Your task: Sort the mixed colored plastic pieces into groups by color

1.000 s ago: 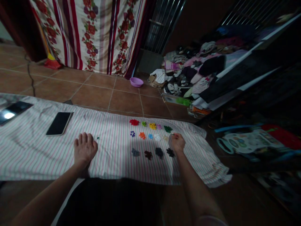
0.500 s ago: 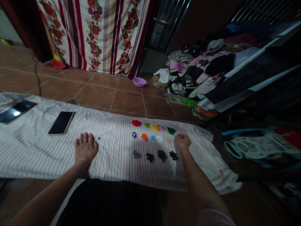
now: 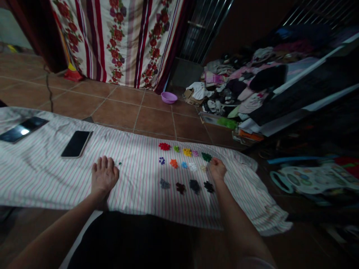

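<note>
My left hand (image 3: 104, 174) lies flat on the striped cloth (image 3: 134, 179), fingers stretched out. Just right of its thumb sits one small dark green piece (image 3: 120, 163). My right hand (image 3: 217, 169) is closed, fingertips pinched at the right edge of the dark green pile (image 3: 206, 157); whatever they hold, if anything, is too small to make out. Left of it, small pieces lie sorted by colour: a red pile (image 3: 164, 146), a yellow pile (image 3: 187, 152), an orange pile (image 3: 174, 163), a white pile (image 3: 192, 166), a beige pile (image 3: 203, 168), and a black pile (image 3: 208, 186) nearer me.
Two phones, a nearer phone (image 3: 76, 144) and a farther phone (image 3: 24, 129), lie at the cloth's left. Beyond on the tiled floor stands a purple basin (image 3: 168, 98). A heap of clothes (image 3: 238, 82) and a toy board (image 3: 308, 177) are on the right.
My right hand has shifted slightly toward the dark green pile, its fingertips now against it. My left hand stays flat in place. The whole view has moved a little.
</note>
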A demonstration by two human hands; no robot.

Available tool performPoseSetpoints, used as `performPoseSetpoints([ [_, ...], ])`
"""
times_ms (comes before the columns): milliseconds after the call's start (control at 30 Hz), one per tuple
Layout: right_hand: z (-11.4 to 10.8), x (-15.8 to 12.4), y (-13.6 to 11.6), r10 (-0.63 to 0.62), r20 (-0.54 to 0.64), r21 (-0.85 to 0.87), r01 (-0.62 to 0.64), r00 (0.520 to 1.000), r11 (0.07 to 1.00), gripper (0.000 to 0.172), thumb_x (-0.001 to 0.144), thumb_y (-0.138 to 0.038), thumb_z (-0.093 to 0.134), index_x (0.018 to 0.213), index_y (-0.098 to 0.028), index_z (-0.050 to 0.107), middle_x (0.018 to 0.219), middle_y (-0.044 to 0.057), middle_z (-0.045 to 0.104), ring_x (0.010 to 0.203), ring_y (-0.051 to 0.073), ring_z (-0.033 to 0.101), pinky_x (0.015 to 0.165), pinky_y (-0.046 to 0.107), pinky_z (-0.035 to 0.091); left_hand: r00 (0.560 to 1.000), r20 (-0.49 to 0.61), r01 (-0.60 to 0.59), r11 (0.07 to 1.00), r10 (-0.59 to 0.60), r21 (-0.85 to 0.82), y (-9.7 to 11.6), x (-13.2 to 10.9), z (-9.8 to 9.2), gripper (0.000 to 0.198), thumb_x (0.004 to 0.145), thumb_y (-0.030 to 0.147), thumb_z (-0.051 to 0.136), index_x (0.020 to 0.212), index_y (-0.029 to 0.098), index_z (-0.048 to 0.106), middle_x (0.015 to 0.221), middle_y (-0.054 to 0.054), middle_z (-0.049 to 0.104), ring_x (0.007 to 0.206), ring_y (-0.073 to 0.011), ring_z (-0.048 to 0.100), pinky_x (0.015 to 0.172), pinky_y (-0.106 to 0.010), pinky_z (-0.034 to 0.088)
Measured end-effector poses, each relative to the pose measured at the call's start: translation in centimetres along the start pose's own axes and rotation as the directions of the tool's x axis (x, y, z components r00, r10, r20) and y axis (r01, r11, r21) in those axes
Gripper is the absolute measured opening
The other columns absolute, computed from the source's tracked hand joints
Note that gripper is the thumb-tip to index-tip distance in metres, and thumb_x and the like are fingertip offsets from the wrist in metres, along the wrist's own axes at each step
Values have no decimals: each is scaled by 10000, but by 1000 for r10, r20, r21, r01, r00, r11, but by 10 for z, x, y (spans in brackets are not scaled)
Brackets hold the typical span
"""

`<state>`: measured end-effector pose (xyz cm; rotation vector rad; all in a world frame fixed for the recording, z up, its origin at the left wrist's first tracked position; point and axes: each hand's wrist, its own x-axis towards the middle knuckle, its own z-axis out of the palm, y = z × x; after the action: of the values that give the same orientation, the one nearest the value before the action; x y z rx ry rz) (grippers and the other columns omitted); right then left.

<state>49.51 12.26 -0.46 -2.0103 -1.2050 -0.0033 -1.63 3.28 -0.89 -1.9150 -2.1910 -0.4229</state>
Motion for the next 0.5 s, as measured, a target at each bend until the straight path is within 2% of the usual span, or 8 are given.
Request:
performPoseSetpoints([
  [100, 5, -17, -29, -29, 30, 100, 26, 999, 995, 456, 737, -348, 423, 1011, -103, 694, 991, 161, 702, 901, 246, 640, 864, 398, 489, 1000, -5, 10, 1000, -10, 3, 0, 0, 1, 534, 879, 339, 296, 1291, 68, 502, 1383, -231, 486, 1347, -366, 375, 1072, -528, 291],
  [200, 17, -54, -75, -169, 76, 220, 149, 983, 964, 386, 778, -349, 442, 963, -141, 710, 961, 128, 706, 893, 234, 641, 853, 388, 500, 1000, 4, 12, 1000, -12, 2, 0, -1, 1, 535, 882, 334, 305, 1293, 57, 507, 1387, -238, 484, 1344, -369, 384, 1076, -525, 291],
  [267, 29, -89, -111, -302, 148, 337, 239, 942, 911, 345, 820, -357, 460, 964, -171, 713, 937, 102, 707, 850, 212, 647, 809, 361, 521, 1000, 12, 16, 1000, -16, 1, 0, 0, 0, 533, 879, 328, 315, 1291, 51, 512, 1389, -243, 484, 1340, -375, 391, 1076, -528, 296],
  [333, 44, -130, -148, -460, 225, 452, 326, 859, 830, 305, 849, -309, 459, 966, -190, 714, 922, 84, 706, 848, 195, 652, 802, 337, 531, 1000, 21, 24, 1000, -23, -5, 0, 0, -2, 525, 877, 316, 323, 1286, 51, 519, 1393, -242, 482, 1334, -379, 401, 1073, -531, 305],
  [400, 61, -170, -183, -585, 295, 524, 384, 755, 760, 305, 879, -246, 438, 1006, -205, 712, 947, 75, 708, 894, 185, 654, 831, 322, 532, 999, 26, 29, 999, -28, -30, -1, 1, -5, 512, 878, 305, 327, 1276, 54, 527, 1391, -239, 486, 1332, -378, 408, 1072, -530, 316],
  [500, 83, -217, -230, -699, 382, 533, 474, 605, 701, 375, 892, -134, 406, 1125, -224, 686, 1140, 70, 684, 1067, 175, 615, 953, 331, 492, 999, 14, 35, 993, -33, -111, -5, -1, -8, 486, 874, 282, 337, 1252, 59, 544, 1374, -237, 505, 1334, -368, 414, 1073, -524, 332],
])
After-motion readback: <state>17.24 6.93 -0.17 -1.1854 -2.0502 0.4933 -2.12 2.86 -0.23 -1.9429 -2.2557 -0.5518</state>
